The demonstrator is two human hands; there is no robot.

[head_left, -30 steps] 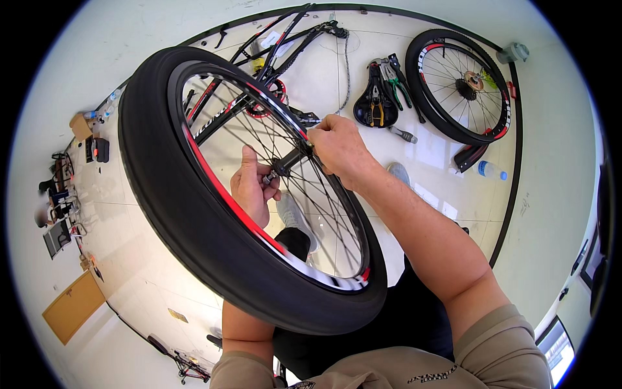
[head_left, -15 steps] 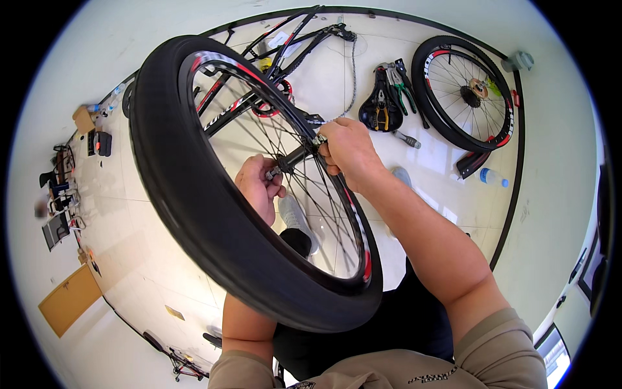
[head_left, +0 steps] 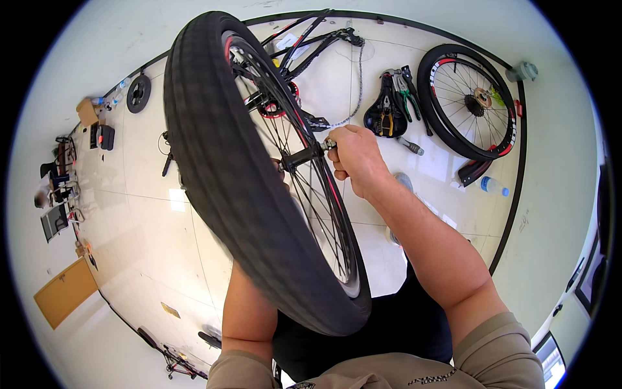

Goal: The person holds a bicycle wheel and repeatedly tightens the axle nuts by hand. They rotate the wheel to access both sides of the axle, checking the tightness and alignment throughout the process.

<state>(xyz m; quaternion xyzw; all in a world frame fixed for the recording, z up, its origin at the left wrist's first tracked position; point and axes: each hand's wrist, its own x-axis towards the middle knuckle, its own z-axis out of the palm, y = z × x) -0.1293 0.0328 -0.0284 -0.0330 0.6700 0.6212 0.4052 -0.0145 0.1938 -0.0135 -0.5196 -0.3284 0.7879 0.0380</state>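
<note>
A bicycle wheel (head_left: 214, 162) with a wide black tyre is held up in front of me, leaning, its tread blurred by motion. Its black hub (head_left: 302, 157) shows between the spokes. My right hand (head_left: 355, 155) is closed, pinching the metal axle end on the hub's right side. Most of my left hand (head_left: 280, 171) is hidden behind the tyre; a few fingertips show at the hub's left end, closed around the axle there. My left forearm reaches up behind the lower tyre.
On the tiled floor lie a black bicycle frame (head_left: 301, 48) with a chain (head_left: 360, 84), a saddle (head_left: 376, 123) with pliers (head_left: 387, 117) on it, a second wheel (head_left: 431, 110) and a water bottle (head_left: 494, 186). A small wheel (head_left: 138, 94) lies far left.
The wheel has turned more edge-on and its top has swung right, so the tyre now covers most of my left hand. My right hand stays at the axle end.
</note>
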